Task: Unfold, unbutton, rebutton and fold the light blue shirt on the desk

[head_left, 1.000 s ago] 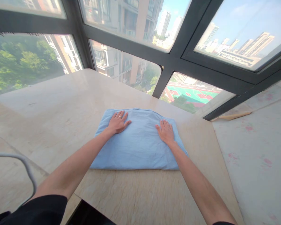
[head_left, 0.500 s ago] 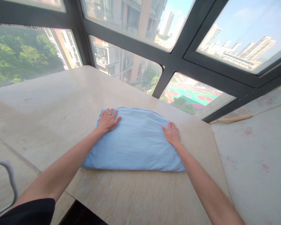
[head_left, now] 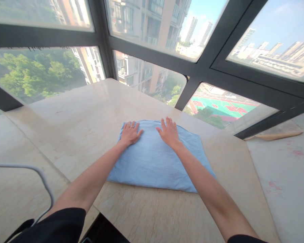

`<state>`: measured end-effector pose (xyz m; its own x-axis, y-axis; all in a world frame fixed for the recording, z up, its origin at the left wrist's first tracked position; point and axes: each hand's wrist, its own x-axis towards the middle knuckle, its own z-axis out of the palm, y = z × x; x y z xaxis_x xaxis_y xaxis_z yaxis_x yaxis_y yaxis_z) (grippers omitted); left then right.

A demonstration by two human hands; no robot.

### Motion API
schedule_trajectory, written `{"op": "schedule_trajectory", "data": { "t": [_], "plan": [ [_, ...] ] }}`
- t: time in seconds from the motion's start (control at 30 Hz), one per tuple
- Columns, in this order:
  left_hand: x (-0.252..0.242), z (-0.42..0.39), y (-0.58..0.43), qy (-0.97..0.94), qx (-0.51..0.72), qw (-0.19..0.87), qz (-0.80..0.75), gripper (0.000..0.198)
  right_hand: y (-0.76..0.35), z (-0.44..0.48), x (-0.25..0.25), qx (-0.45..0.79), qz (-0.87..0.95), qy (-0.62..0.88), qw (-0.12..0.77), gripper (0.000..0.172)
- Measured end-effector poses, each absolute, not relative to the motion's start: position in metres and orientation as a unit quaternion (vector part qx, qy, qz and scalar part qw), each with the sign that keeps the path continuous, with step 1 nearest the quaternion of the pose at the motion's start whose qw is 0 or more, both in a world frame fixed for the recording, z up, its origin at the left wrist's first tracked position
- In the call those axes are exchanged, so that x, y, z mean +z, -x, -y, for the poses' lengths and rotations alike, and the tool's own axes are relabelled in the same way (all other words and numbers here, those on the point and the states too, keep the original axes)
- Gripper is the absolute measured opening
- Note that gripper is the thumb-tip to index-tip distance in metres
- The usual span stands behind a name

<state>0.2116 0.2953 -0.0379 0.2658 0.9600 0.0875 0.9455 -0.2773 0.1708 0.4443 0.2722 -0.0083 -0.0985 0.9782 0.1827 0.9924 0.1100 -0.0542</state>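
A light blue folded cloth [head_left: 152, 162] lies flat on the marble-look ledge, with faint creases over its surface. On its upper left corner rests my left hand [head_left: 130, 133], palm down, fingers apart, with a ring on one finger. My right hand [head_left: 169, 132] is spread over the cloth's far edge, a little right of its middle, its fingertips reaching to the edge. Neither hand grips the fabric. My right forearm covers part of the cloth's right side.
Dark window frames [head_left: 154, 55] border the stone ledge [head_left: 86, 125] at the back. A pale flowered wall [head_left: 288, 175] stands at the right. A grey cable [head_left: 42, 175] loops at the lower left, and a dark gap [head_left: 106, 229] shows at the front edge.
My right hand has moved left from the cloth's right corner to near the middle of its far edge. My left hand stays on the left corner. The camera view has shifted.
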Motion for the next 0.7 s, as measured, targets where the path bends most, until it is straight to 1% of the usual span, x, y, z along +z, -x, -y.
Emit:
{"op": "schedule_trajectory", "data": {
  "t": [0.13, 0.33, 0.5, 0.63, 0.7],
  "plan": [
    [-0.038, -0.295, -0.212, -0.794, 0.086, 0.040, -0.600, 0.067, -0.439, -0.290, -0.031, 0.031, 0.719, 0.693, 0.034, 0.072],
    [-0.040, -0.294, -0.213, -0.792, 0.098, 0.046, -0.601, 0.067, -0.450, -0.294, -0.045, 0.058, 0.719, 0.692, 0.031, 0.074],
    [-0.041, -0.294, -0.213, -0.790, 0.099, 0.046, -0.603, 0.067, -0.449, -0.292, -0.044, 0.051, 0.721, 0.690, 0.022, 0.072],
    [-0.042, -0.294, -0.213, -0.790, 0.104, 0.052, -0.602, 0.068, -0.450, -0.285, -0.045, -0.011, 0.722, 0.689, 0.069, 0.067],
    [-0.042, -0.294, -0.213, -0.789, 0.107, 0.053, -0.602, 0.067, -0.452, -0.282, -0.046, -0.026, 0.706, 0.703, 0.082, 0.066]
  ]
}}
